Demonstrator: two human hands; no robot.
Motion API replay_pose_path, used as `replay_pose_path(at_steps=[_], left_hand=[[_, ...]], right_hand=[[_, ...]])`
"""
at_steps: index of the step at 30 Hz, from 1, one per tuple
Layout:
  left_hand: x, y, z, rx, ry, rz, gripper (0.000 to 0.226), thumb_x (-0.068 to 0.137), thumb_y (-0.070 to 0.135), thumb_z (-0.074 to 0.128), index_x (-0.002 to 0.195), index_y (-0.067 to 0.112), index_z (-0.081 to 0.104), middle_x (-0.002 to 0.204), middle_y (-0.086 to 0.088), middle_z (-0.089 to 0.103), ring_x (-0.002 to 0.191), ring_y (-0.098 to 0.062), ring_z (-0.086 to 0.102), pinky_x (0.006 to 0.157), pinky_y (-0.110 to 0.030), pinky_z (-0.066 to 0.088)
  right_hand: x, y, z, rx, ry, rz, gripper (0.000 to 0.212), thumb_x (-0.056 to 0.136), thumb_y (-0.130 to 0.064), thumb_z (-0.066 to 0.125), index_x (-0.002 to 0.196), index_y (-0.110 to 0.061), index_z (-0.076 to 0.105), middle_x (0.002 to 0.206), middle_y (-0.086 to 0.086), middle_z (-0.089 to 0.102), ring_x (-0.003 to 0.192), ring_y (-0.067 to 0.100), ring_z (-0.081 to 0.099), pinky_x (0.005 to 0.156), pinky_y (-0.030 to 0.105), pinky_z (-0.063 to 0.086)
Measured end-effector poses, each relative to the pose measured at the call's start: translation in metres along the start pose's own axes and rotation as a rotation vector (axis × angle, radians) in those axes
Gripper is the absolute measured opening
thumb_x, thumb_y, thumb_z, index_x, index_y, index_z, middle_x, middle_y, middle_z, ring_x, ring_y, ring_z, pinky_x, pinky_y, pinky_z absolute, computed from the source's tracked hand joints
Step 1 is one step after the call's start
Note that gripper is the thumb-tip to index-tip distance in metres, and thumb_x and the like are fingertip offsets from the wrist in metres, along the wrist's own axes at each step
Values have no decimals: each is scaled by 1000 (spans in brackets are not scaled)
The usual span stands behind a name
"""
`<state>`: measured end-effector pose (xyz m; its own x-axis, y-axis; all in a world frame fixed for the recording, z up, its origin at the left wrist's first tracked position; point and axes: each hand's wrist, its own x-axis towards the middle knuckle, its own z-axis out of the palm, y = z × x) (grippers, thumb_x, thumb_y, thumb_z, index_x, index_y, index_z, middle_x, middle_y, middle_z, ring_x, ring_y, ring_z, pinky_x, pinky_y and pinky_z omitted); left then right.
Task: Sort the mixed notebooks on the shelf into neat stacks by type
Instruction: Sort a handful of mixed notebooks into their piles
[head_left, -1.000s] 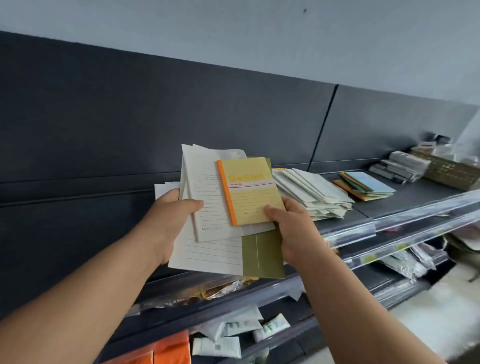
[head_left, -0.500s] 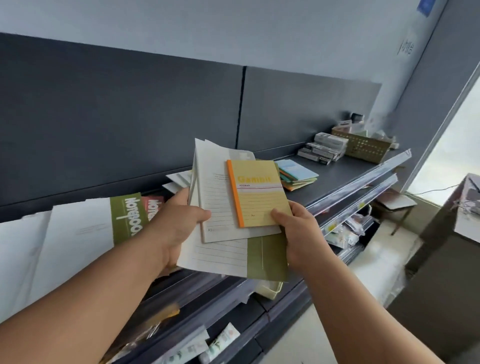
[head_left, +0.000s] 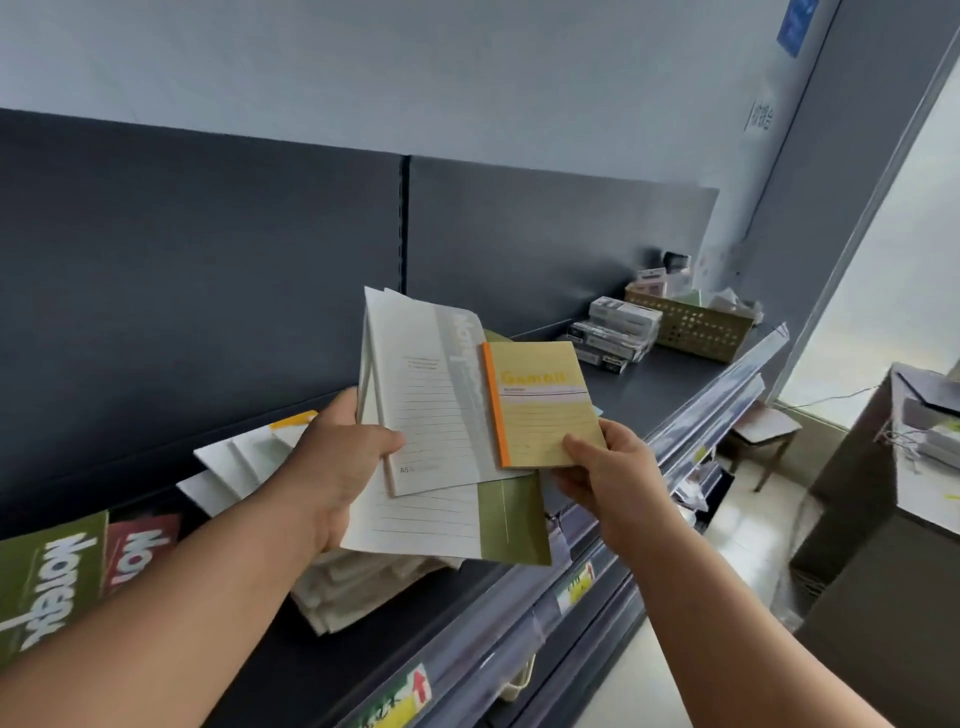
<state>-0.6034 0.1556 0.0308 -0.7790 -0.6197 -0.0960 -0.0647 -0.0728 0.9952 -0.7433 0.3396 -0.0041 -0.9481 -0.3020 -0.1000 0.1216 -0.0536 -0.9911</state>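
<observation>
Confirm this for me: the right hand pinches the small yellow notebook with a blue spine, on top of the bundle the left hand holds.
Wrong on the spine: the head view shows it orange, not blue. The right hand pinches the small yellow notebook, on top of the bundle the left hand holds.

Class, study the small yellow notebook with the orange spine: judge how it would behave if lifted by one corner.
The yellow notebook probably stays fairly stiff: it lies flat though the right hand pinches only its lower corner. It looks light, being thin and smaller than the lined notebooks beneath. It may slide over those flat covers.
</observation>
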Motion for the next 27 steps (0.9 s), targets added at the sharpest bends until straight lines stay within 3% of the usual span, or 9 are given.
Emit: replay_pose_path(at_steps=[10, 14, 16, 19, 21, 23, 27], left_hand=[[40, -4, 49, 26, 292, 7, 34, 89, -5, 54, 103, 26, 59, 105, -3, 68, 101, -27, 63, 92, -48, 50], [47, -5, 69, 20, 400, 2, 33, 90, -4, 53, 99, 27, 59, 103, -1, 68, 96, -24, 63, 75, -38, 52], [46, -6, 76, 13, 440, 1, 33, 91, -4, 53, 103, 26, 59, 102, 0, 67, 96, -23, 63, 71, -35, 50], [44, -8, 84, 11, 492, -10, 35, 91, -4, 53, 113, 23, 58, 104, 0, 67, 98, -24, 62, 79, -39, 50], [44, -7, 87, 7, 510, -18, 35, 91, -3, 53, 114, 23, 58, 106, -1, 67, 99, -25, 62, 79, -40, 51], [43, -6, 87, 5, 522, -18, 35, 91, -3, 53, 115, 23, 58, 106, -1, 67, 98, -24, 62, 74, -38, 51], [39, -4, 83, 21, 535, -7, 35, 90, -4, 53, 114, 21, 59, 106, 0, 68, 101, -24, 62, 87, -43, 50]], right_hand=[[134, -24, -39, -141, -79, -10, 21, 95, -3, 54, 112, -15, 58, 101, 8, 67, 77, 19, 64, 60, 26, 55], [171, -22, -42, -287, -166, -33, 22, 94, -4, 54, 112, -16, 57, 103, 8, 67, 81, 23, 67, 63, 29, 57], [181, -17, -41, -384, -200, -68, 22, 92, -3, 54, 110, -15, 59, 98, 7, 67, 75, 22, 66, 67, 34, 60], [192, -12, -41, -556, -206, -153, 23, 88, -8, 59, 110, -13, 61, 87, 2, 68, 69, 19, 64, 67, 38, 58], [197, -12, -41, -745, -188, -228, 24, 87, -17, 63, 111, -14, 60, 85, -6, 64, 73, 16, 60, 59, 30, 47], [198, -13, -42, -907, -170, -242, 33, 88, -25, 63, 119, -17, 55, 90, -6, 57, 81, 17, 54, 62, 29, 38], [198, -9, -41, -1103, -157, -206, 32, 86, -24, 58, 116, -14, 54, 94, 0, 49, 93, 24, 46, 74, 31, 38]])
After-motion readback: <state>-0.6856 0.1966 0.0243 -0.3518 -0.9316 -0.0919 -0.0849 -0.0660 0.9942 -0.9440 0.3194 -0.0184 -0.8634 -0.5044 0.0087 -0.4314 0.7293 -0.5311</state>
